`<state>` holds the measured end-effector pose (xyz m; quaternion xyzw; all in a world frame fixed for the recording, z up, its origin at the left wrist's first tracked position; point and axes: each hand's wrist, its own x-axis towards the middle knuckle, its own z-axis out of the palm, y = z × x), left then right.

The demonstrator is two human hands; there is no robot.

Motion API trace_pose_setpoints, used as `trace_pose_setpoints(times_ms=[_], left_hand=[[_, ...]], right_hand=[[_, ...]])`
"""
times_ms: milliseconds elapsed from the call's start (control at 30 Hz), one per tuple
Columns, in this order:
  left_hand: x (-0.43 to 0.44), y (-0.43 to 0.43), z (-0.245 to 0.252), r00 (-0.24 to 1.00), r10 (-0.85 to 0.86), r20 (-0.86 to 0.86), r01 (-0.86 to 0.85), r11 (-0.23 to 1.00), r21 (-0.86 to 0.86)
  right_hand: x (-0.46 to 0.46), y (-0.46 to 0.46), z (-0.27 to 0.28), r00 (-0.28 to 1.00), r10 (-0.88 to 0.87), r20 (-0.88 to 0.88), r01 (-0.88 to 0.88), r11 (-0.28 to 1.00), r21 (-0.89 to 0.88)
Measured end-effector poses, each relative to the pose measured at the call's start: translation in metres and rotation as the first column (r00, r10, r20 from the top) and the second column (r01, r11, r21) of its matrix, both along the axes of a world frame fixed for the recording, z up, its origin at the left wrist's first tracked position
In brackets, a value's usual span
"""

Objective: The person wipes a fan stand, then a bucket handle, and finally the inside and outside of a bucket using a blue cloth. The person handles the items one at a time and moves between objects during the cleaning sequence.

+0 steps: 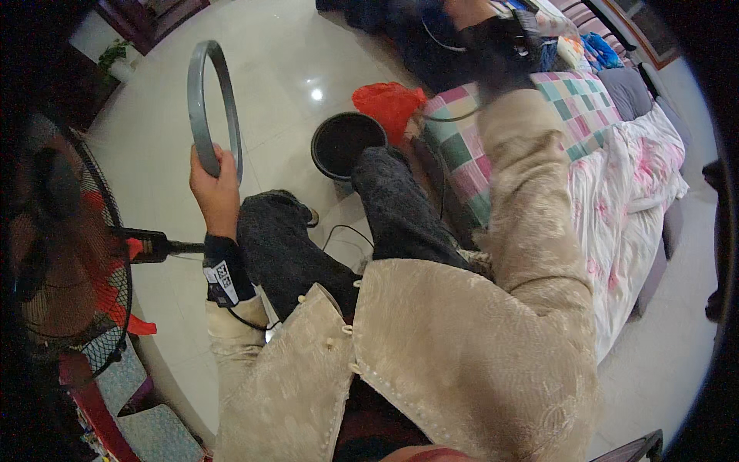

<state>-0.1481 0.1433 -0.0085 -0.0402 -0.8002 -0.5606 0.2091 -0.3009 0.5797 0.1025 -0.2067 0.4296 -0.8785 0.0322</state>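
A grey ring-shaped hoop (199,104) stands upright in my left hand (216,182), whose thumb and fingers grip its lower part. A dark band with a small device wraps that wrist. My right arm reaches far forward over the bed; my right hand (467,12) is blurred at the top edge, beside dark cloth (398,46), and its fingers cannot be made out. Before my knees a round black bucket (349,144) stands on the tiled floor, with a red plastic bag (387,107) just behind it.
At the left is a standing fan (118,231) with a mesh guard. On the right a bed holds a checkered quilt (577,110) and a white floral cover (618,219). A thin cable (346,227) lies by my feet. Cushioned seats (153,433) are at the lower left, a potted plant (112,58) at the upper left.
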Motion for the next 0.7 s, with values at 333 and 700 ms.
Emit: trace_pose_setpoints(times_ms=[333,700], left_hand=[[-0.011,0.046,0.007,0.973,-0.197,-0.121,0.21,0.972,0.106],[0.036,0.039,-0.021,0.915,-0.331,-0.229,0.3,0.94,-0.16]], right_hand=[[0.151,-0.109,0.02,0.798,-0.546,-0.254,0.599,0.679,0.424],[0.198,-0.249,-0.037,0.903,-0.425,0.063,0.3,0.728,0.616]])
